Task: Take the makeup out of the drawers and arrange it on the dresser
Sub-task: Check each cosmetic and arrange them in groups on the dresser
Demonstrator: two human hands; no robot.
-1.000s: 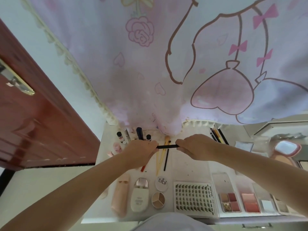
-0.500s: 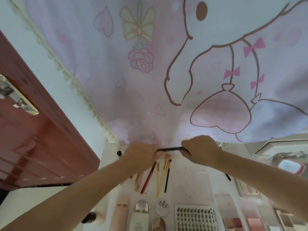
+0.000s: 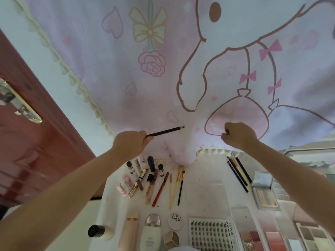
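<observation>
My left hand is raised above the white dresser and grips the back end of a black eye pencil, whose bare tip points right. My right hand is level with it, well off to the right, fingers pinched on a small pale cap. Below lie arranged makeup: several lip tubes, a red pencil, yellow-handled brushes, a group of pencils at right, and palettes.
A pink cartoon curtain hangs right behind the hands. A red door stands at left. Along the front edge are a black-capped bottle, a pink tube, a round compact and a lash tray.
Both hands held the black pencil by its ends; they rose and pulled apart. The pencil stays in the left hand, uncapped, and the right hand has moved away to the right.
</observation>
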